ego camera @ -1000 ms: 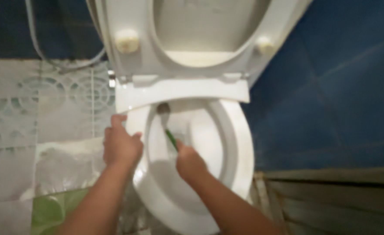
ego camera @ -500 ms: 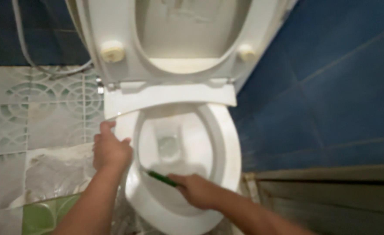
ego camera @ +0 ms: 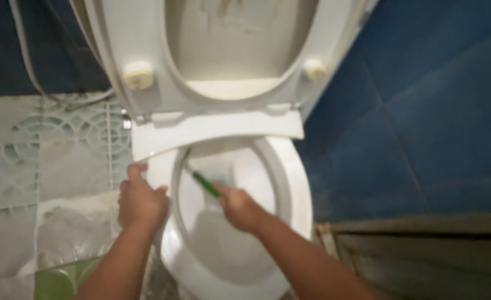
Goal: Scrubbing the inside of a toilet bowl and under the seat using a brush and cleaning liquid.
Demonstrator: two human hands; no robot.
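Note:
A white toilet bowl [ego camera: 295,189] fills the middle of the head view, with its seat and lid [ego camera: 145,50] raised upright. My right hand [ego camera: 237,206] is inside the bowl, closed around a thin brush with a green handle [ego camera: 205,184]. The brush's pale head points up and left, against the inner wall below the rim. My left hand [ego camera: 141,201] rests on the bowl's left rim, fingers curled over the edge.
A dark blue tiled wall [ego camera: 423,111] stands close on the right. Pale patterned floor tiles [ego camera: 45,150] lie to the left, with a green tile [ego camera: 56,280] at the bottom left. A grey hose [ego camera: 26,55] runs along the upper left.
My right hand has swept the brush from the near-left side of the bowl up to the far-left inner wall. The left hand has stayed on the rim.

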